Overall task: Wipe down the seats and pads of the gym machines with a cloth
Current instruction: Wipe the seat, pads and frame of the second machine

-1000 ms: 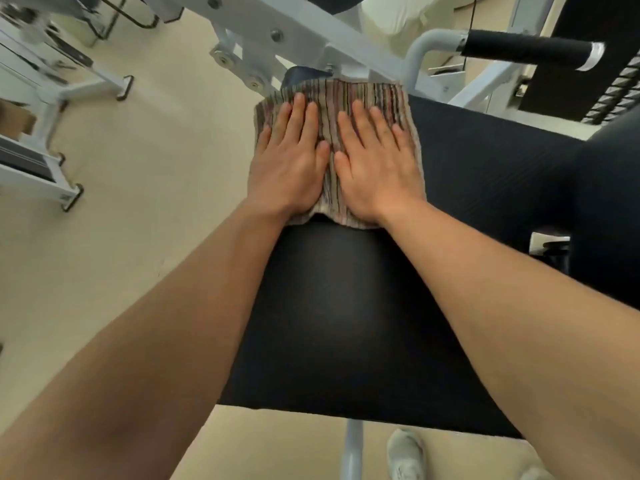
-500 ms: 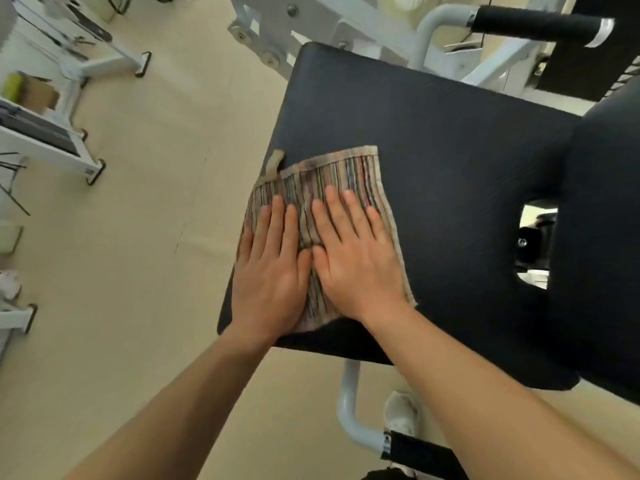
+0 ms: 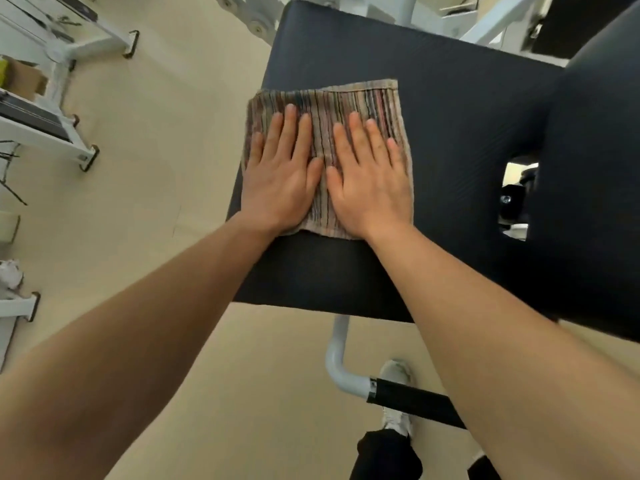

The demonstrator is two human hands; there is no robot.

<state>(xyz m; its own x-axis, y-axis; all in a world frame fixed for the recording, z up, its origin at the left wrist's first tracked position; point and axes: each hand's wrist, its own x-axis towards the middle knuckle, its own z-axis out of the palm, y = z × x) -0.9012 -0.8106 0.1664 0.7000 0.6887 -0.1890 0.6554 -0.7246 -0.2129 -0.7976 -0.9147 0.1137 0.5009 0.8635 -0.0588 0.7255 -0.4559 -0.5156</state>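
A striped multicoloured cloth (image 3: 353, 98) lies flat on the left half of the black padded seat (image 3: 460, 126) of a gym machine. My left hand (image 3: 282, 174) presses on the cloth's left side with straight fingers. Beside it, thumbs nearly touching, my right hand (image 3: 369, 178) presses flat on the cloth's right side. The cloth's left edge lines up with the seat's left edge. A second black pad (image 3: 595, 174) adjoins the seat on the right.
A grey bar with a black grip handle (image 3: 412, 401) sticks out below the seat's near edge, next to my white shoe (image 3: 394, 375). White machine frames (image 3: 52, 133) stand on the beige floor at the left. More white frame parts rise behind the seat.
Both hands slid the cloth from the seat's far edge toward me, then pushed it part-way back to the seat's middle. The fingers stay flat throughout.
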